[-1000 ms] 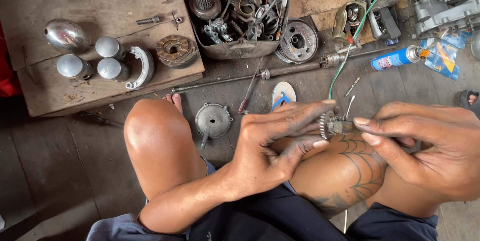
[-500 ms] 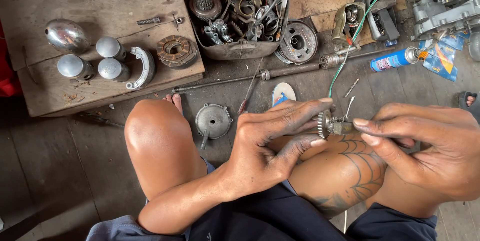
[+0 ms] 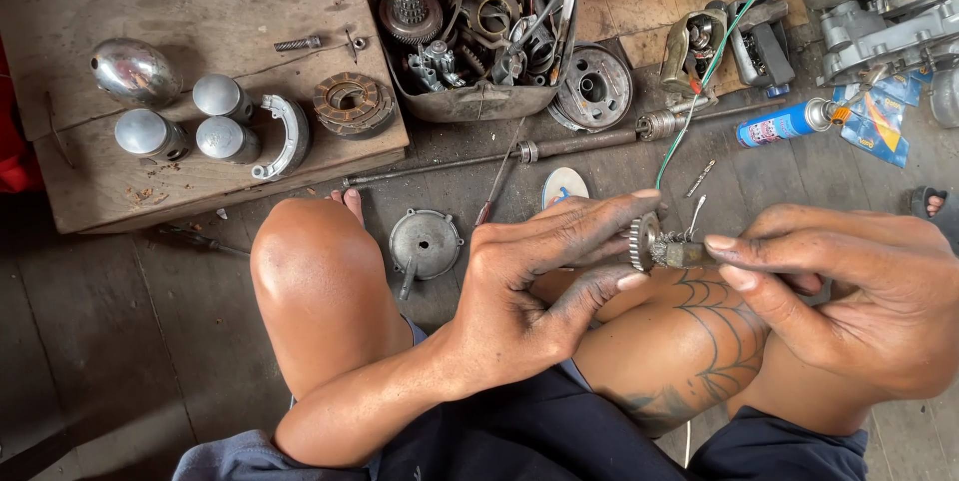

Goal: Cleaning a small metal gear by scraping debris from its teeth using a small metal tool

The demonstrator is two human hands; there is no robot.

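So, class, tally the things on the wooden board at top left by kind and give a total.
Round metal caps: 3
Chrome dome: 1
Brake shoe: 1
Ringed disc: 1
Bolt: 1
Total: 7

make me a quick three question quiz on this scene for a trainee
1. True or false: the left hand and right hand together hold the small toothed gear.
2. The blue spray can on the floor is: A upright, B lying on its side, C inside the bin.
3. Fill in: three round metal caps and a shiny dome sit on the wooden ___.

Key: 1 true; 2 B; 3 board
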